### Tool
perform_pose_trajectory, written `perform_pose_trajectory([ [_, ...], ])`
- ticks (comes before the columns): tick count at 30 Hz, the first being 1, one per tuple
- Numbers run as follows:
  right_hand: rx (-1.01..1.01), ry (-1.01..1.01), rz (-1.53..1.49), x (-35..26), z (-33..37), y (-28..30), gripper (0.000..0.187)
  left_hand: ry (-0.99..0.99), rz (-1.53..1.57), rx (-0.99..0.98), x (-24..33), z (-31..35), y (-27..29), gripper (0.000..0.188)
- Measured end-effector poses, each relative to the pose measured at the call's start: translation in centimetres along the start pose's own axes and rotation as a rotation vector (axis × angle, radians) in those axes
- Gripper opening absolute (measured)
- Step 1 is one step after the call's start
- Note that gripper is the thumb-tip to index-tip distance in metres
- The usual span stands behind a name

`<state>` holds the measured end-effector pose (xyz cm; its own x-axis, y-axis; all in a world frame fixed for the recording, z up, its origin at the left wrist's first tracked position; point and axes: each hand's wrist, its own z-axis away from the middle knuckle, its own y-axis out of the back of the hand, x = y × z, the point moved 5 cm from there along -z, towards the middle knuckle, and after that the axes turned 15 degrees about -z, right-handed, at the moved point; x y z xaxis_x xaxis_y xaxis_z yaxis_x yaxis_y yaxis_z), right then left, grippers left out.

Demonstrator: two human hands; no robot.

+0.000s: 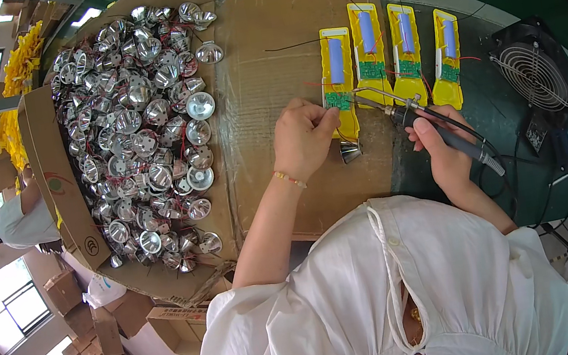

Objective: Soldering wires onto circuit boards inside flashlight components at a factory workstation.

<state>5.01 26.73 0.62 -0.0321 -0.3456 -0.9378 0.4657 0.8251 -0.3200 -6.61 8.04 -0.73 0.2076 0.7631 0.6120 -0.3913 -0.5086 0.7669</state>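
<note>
My right hand (446, 152) grips a soldering iron (450, 136) with a thin metal feed tube and a dark cable. Its tip reaches the small green circuit board (338, 100) in the leftmost yellow plastic housing (348, 123). Above that board a blue-violet cylindrical battery (335, 61) lies in the same housing. Thumb and fingers pinched, my left hand (301, 136) is at the board's left edge; what it pinches is hidden. A small silvery reflector cup (351, 153) sits at the housing's lower end. Red and black wires stick out around the board.
Three similar yellow housings (374, 81) stand in a row to the right. Many shiny reflectors (138, 93) with red wires fill a cardboard box (63, 190) on the left. Right are a fan with a round wire guard (534, 67) and cables. Another person (23, 219) is at far left.
</note>
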Motion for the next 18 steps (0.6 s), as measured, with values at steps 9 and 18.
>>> perform_pose_trajectory([
  [9, -0.011, -0.006, -0.044, 0.0, 0.5, 0.4, 0.019, 0.068, -0.064, 0.055, 0.7, 0.9, 0.4, 0.015],
  [18, -0.04, 0.074, 0.056, 0.2, 0.6, 0.1, 0.015, -0.052, -0.01, 0.155, 1.0, 1.5, 0.2, 0.017],
])
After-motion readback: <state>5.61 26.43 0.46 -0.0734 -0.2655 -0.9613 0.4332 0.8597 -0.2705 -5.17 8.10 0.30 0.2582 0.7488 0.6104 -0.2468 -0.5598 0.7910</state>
